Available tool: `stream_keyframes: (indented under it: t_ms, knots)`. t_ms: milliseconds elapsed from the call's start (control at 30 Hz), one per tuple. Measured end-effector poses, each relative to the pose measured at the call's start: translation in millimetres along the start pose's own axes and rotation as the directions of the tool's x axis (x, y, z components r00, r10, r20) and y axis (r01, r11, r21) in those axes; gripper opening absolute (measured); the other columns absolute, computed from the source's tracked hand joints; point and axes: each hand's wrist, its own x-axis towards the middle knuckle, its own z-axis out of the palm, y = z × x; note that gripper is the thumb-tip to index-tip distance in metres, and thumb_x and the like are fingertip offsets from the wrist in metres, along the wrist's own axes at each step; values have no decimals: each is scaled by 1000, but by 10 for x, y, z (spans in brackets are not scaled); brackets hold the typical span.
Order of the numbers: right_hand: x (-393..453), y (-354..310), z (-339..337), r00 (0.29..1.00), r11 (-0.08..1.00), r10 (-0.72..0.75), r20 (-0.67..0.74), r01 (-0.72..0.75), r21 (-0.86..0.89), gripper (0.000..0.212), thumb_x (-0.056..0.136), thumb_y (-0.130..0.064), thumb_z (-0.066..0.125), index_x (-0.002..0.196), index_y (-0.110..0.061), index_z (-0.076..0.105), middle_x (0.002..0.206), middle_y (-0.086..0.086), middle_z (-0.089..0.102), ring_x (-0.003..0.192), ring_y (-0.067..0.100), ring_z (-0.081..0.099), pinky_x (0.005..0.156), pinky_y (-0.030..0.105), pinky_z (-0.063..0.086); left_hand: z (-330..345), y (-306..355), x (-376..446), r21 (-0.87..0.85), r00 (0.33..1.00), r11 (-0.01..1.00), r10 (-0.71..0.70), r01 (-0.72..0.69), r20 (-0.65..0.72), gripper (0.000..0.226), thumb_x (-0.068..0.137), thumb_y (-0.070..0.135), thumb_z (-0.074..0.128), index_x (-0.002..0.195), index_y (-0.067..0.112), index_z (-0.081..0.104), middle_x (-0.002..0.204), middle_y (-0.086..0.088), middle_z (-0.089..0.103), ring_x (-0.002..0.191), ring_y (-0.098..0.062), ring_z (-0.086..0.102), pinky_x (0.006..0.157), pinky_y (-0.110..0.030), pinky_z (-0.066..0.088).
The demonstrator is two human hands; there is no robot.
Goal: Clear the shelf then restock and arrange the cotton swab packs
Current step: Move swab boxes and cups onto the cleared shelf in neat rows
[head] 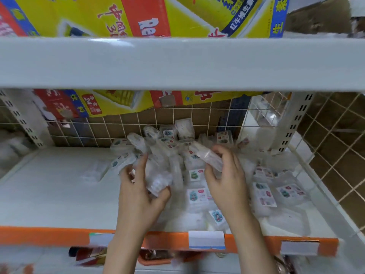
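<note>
Cotton swab packs (194, 175) lay heaped loose on the shelf (49, 190), bunched twd its right end near the wire divider (262, 115); prob. mid-sort. Left hand (138, 196) gripped a clear pack; right hand (227, 180) pinched another. Packs: small clear plastic boxes, printed labels.

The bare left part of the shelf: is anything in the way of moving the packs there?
Almost nothing: the shelf lies open left of the left hand, save one loose pack. Both hands already hold packs; the right hand too.
</note>
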Motion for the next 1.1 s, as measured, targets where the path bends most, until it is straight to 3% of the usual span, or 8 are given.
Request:
stream_keyframes:
  t_ms: [167,333,467,567,667,767,833,1100]
  knots:
    - [-144,-448,459,997,1000,15,80,-16,9,34,79,-5,58,113,-9,59,108,0,53,98,5,49,86,5,35,-533,-408,80,71,999,997,-27,29,-26,73,64,59,48,133,34,42,142,-5,26,120,-32,42,88,-37,43]
    - [-323,-973,1001,992,999,25,125,-29,30,35,78,-6,57,112,-13,58,107,-9,48,98,4,48,88,11,37,-1094,-911,173,55,999,998,-40,41,-10,67,63,64,47,118,26,50,128,5,48,107,-17,52,76,-23,35]
    - [-457,-1313,1407,985,998,43,169,-51,41,35,77,-6,56,112,-12,59,107,-5,52,100,5,50,90,11,37,-1461,-1230,180,-66,997,995,-71,72,22,68,60,74,66,109,36,39,111,12,48,91,-9,51,70,-19,37]
    - [-537,-1523,1639,980,997,54,191,-62,35,36,77,-6,54,111,-11,59,107,-7,51,99,1,46,90,3,30,-1661,-1514,189,-44,997,997,-58,60,44,78,51,76,69,109,34,38,113,10,44,94,-8,49,72,-20,40]
    - [-586,-1665,1814,974,999,44,224,-50,20,35,76,-5,54,110,-10,59,106,-4,53,98,2,46,88,3,30,-1783,-1789,185,4,1000,1000,-5,5,-12,72,60,69,61,115,25,43,125,2,39,107,-7,42,83,-29,43]
    - [-584,-1749,1934,967,999,28,253,-38,34,35,75,-4,54,109,-9,59,105,-3,53,98,6,48,88,4,30,-1889,-1906,165,-27,998,999,-32,31,-49,64,64,62,57,120,36,40,144,1,20,115,-7,32,90,-31,35]
    - [-561,-1781,1996,963,999,22,269,-33,39,35,75,-5,54,110,-10,59,105,-3,54,99,6,49,88,4,31,-1929,-1955,168,-29,997,998,-53,51,-56,64,65,61,56,123,40,40,149,5,12,124,-18,34,94,-32,32]
    - [-435,-1802,2230,952,995,-14,306,-16,94,34,77,-2,59,110,-10,59,106,-3,54,97,-2,45,86,-1,27,-2016,-2025,295,36,989,997,-63,68,-136,66,66,55,63,125,35,43,128,4,27,120,-23,39,91,-31,35]
